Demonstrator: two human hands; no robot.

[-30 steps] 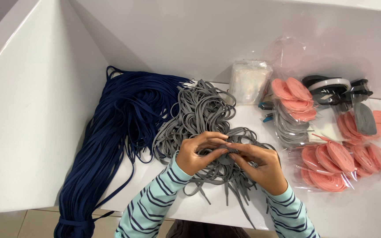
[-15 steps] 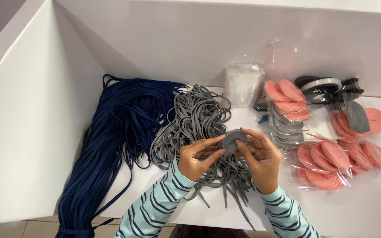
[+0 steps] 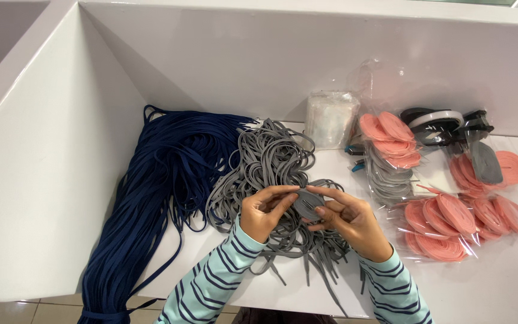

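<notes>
Head view: small coil of grey lace (image 3: 309, 203) held between both hands, above the loose grey lace pile (image 3: 271, 162). Left hand (image 3: 263, 211) fingers pinch its left edge; right hand (image 3: 349, 221) fingertips clamp its right side. Navy laces (image 3: 169, 174) lie left.

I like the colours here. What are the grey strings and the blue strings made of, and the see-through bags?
The grey laces and the navy laces look like flat woven fabric, matte and floppy, since they bend in soft loops. The bags around the pink coils look like thin clear plastic, shiny and crinkled. The exact fibre cannot be told.
</notes>
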